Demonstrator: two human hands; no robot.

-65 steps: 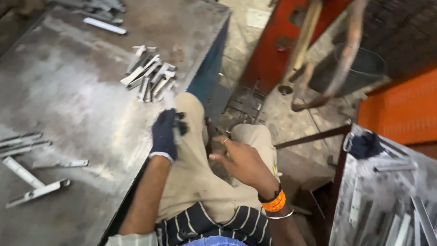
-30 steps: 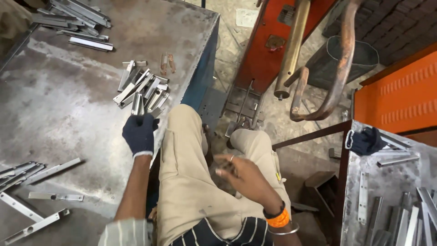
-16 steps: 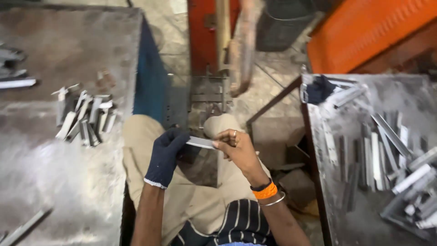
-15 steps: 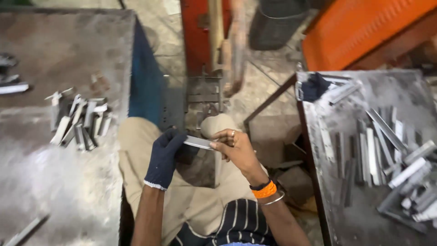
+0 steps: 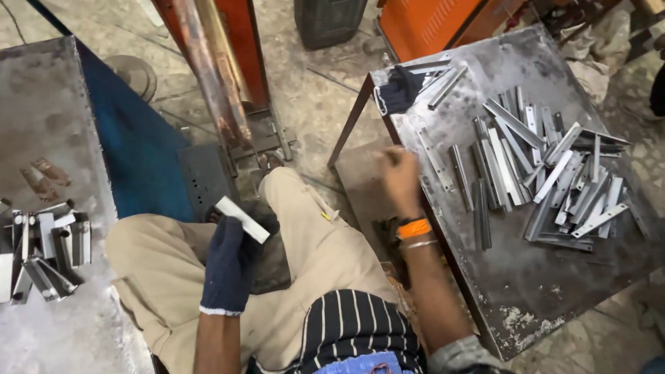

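Note:
My left hand (image 5: 228, 260), in a dark blue knit glove, grips a short flat metal strip (image 5: 242, 219) above my lap. My right hand (image 5: 400, 174) is bare, with an orange band at the wrist. It reaches out to the near left edge of the steel table on my right (image 5: 526, 298), next to a thin metal strip (image 5: 436, 159) lying there. Its fingers are curled and blurred; nothing shows in them. A heap of long grey metal strips (image 5: 547, 173) lies further right on that table.
On my left is a second steel table (image 5: 48, 131) with a blue side, carrying a cluster of short bent metal pieces (image 5: 45, 249). A red machine frame with a copper-coloured arm (image 5: 211, 76) stands ahead. A dark glove (image 5: 398, 90) lies at the right table's far corner.
The view swung right. My right hand let go of the strip and moved out to the right table. The gloved left hand kept the strip over my lap.

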